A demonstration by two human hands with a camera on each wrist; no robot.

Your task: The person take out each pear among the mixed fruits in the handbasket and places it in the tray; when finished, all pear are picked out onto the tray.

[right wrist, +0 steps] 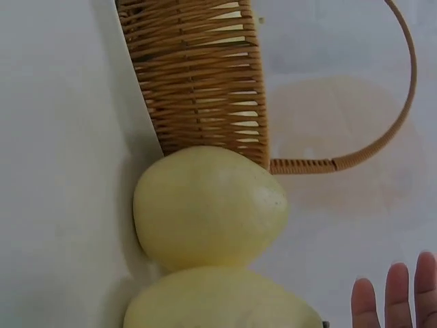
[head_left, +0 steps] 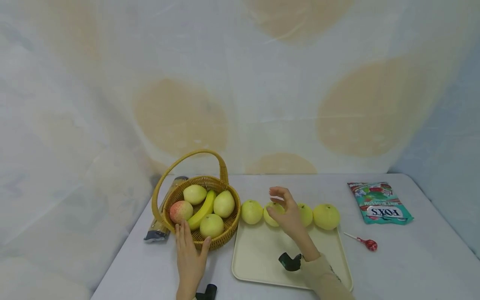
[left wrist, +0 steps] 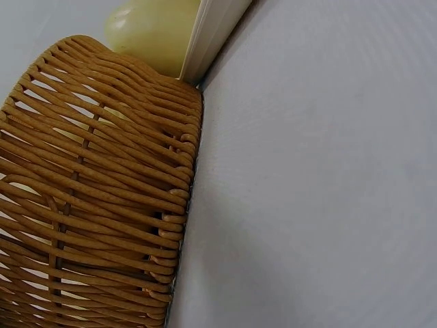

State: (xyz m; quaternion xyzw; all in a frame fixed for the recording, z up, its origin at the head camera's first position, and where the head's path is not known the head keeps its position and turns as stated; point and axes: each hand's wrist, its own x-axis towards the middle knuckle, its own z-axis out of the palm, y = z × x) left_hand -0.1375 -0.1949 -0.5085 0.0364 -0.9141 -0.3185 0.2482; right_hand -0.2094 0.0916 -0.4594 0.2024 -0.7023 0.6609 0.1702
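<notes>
My left hand (head_left: 189,260) rests at the near side of a wicker basket (head_left: 228,234), fingers straight against its rim. Inside lie a banana (head_left: 203,211), a reddish peach-like fruit (head_left: 181,211) and several pale green-yellow fruits (head_left: 211,226). The right hand (head_left: 288,216) hovers over a row of round yellow-green fruits (head_left: 252,212) along the far edge of a cream tray (head_left: 270,260). Its fingers curve loosely, holding nothing, and it partly covers the middle fruits. From the right wrist, two fruits (right wrist: 208,205) touch beside the basket, and fingertips (right wrist: 397,290) show apart from them.
A teal candy bag (head_left: 382,204) lies at the far right of the table, with a red lollipop (head_left: 369,244) nearer the tray. A long brown-gold packet (head_left: 156,230) lies left of the basket, partly behind it. The basket's tall handle (head_left: 198,151) arches upward.
</notes>
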